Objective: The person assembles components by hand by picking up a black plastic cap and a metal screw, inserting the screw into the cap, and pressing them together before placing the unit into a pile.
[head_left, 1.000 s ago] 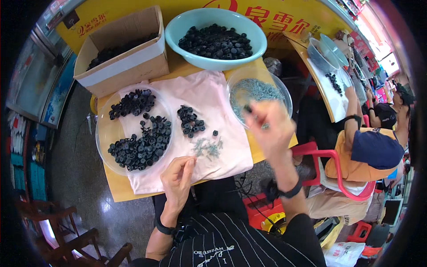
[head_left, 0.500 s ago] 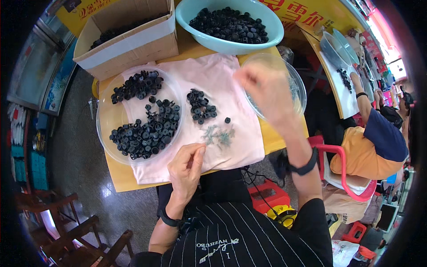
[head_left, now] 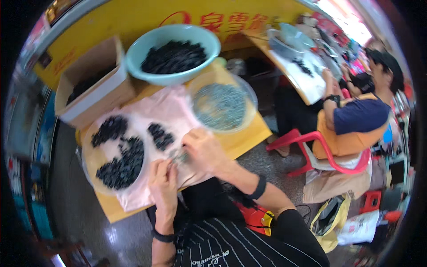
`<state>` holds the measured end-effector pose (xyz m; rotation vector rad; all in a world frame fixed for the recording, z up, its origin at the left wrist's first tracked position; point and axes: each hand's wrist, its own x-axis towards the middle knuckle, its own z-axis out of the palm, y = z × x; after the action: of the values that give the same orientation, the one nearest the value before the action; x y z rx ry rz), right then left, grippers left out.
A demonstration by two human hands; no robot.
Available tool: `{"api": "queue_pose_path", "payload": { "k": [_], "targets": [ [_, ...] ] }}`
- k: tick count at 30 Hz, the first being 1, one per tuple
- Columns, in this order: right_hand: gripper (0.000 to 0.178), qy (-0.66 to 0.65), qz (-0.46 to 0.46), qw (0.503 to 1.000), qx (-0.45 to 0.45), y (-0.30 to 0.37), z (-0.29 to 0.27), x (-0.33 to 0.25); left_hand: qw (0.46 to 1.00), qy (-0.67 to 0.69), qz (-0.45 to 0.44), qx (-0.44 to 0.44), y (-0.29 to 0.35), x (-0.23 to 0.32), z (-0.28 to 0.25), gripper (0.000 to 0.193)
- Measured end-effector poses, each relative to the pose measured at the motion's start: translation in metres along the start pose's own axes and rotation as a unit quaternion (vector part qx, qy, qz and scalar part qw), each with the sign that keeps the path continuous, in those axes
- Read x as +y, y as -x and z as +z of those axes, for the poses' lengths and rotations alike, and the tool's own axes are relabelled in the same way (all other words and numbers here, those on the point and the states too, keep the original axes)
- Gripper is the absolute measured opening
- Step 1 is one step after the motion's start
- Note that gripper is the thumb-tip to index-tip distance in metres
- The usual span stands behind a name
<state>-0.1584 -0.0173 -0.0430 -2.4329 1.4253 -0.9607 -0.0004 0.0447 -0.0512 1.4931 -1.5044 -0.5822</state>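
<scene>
My left hand is closed in a pinch at the near edge of a pink cloth; whatever it holds is too small to make out. Close by, my right hand bends over a small heap of thin grey-green pieces, its blurred fingers pressed together, their tips partly hidden. Beyond the heap lies a small group of black plastic parts. On the left, a clear round tray holds two piles of similar black parts. A clear round tub with many small grey metal pieces stands on the right.
Behind the cloth are a pale blue basin full of black parts and an open cardboard box with dark contents. To the right, another person sits on a red chair at a second table.
My right hand has come left and nearer, from over the tub to the small heap. My left hand stays pinched. The view has swung right, showing more of the co-worker.
</scene>
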Motion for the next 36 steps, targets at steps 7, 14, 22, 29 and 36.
{"api": "queue_pose_path", "payload": {
  "k": [7, 14, 22, 29, 36],
  "targets": [
    [0.009, -0.043, 0.058, 0.996, 0.057, 0.026, -0.017, -0.009, 0.996, -0.061, 0.050, -0.027, 0.000, 0.005, 0.006, 0.010],
    [0.010, -0.086, 0.092, 0.990, 0.068, 0.037, -0.022, -0.008, 0.992, -0.083, 0.092, -0.002, -0.001, 0.000, 0.000, 0.008],
    [0.016, -0.107, 0.129, 0.984, 0.067, 0.034, -0.032, 0.006, 0.994, 0.084, -0.071, -0.008, -0.002, -0.009, -0.001, 0.009],
    [0.016, -0.087, 0.097, 0.991, 0.031, 0.017, -0.015, -0.004, 0.955, 0.271, -0.119, 0.014, 0.002, 0.003, -0.010, 0.011],
    [0.017, -0.153, 0.105, 0.982, 0.022, 0.014, -0.016, 0.000, 0.940, 0.308, -0.144, -0.002, 0.008, 0.008, -0.023, 0.011]
  ]
}}
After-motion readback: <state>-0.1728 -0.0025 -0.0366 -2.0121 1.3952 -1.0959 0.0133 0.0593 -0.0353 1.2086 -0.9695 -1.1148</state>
